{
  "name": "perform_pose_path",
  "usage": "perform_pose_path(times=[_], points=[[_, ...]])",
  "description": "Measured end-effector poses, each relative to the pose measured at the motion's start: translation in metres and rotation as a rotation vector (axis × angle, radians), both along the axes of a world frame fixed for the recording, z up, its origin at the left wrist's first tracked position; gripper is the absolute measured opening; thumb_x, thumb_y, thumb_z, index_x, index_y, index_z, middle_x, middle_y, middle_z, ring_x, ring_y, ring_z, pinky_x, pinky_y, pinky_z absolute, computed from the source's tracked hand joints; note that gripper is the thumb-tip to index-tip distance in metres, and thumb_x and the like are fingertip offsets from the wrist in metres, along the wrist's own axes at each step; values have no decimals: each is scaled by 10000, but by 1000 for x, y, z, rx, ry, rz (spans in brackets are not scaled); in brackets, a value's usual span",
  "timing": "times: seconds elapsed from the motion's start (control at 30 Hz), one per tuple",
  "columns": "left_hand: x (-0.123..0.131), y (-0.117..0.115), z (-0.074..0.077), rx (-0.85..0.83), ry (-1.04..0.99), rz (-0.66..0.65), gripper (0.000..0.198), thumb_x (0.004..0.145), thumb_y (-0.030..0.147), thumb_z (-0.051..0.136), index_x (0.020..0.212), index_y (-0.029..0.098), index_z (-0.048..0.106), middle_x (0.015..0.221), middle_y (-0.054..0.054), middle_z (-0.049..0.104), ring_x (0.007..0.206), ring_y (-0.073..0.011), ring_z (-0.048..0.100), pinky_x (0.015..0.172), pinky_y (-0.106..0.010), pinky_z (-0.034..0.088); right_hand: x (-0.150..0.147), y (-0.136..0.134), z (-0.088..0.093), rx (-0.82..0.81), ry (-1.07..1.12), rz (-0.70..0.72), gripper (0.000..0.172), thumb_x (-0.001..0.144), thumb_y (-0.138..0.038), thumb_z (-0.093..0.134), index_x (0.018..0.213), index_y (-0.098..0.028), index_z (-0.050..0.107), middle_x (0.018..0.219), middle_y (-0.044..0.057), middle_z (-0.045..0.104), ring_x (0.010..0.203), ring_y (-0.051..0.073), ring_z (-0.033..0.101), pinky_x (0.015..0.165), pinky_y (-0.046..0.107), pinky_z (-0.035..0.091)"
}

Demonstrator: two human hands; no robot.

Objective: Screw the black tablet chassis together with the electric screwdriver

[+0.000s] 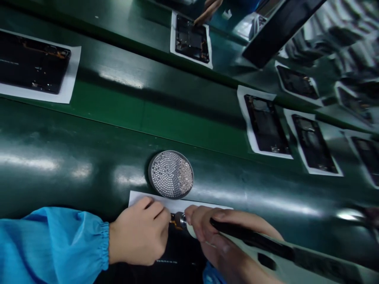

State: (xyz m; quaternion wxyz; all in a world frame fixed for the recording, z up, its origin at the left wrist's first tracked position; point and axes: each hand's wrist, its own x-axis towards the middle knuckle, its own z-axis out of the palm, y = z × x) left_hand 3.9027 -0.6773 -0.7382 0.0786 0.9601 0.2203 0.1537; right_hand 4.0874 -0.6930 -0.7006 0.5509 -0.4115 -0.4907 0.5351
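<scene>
Left hand (140,232): fingers curled together right by the tool tip; can't tell from here if they're pinching anything. Right hand (220,244): clamped around a pale driver-type tool (286,270) with a black lever, metal nose (180,220) just beside the left fingertips. Black device (180,252) lies under both hands, mostly covered, on a white sheet (174,205); amber bit at the nose. Perforated round dish (161,177) at the sheet's far edge, small metal pieces heaped on its right. Beyond: green strip (171,122), more devices on sheets (266,122), co-worker's hand (210,8) at one.
</scene>
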Motion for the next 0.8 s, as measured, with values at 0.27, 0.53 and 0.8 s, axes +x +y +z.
perform_pose_path(times=[0.27,0.53,0.8], points=[[0,-1,0,-8,15,-4,197,899,185,531,837,95,696,838,-117,588,771,-243,519,657,-380,369,1,-1,-1,28,-2,35,337,864,-88,605,1114,-306,666,694,-9,607,634,170,595,720,423,558],[1,-2,0,-34,5,-6,182,890,189,549,793,101,675,815,-103,570,760,-240,520,634,-372,359,-17,-8,-3,57,-14,-148,152,867,-149,646,968,-259,677,651,-1,608,587,158,562,718,408,574],[-6,12,6,-12,176,30,115,880,158,544,913,88,629,850,-99,565,786,-243,497,665,-377,402,-4,4,-4,105,22,-163,142,850,-220,719,976,-283,698,613,-12,624,550,156,575,602,347,557]])
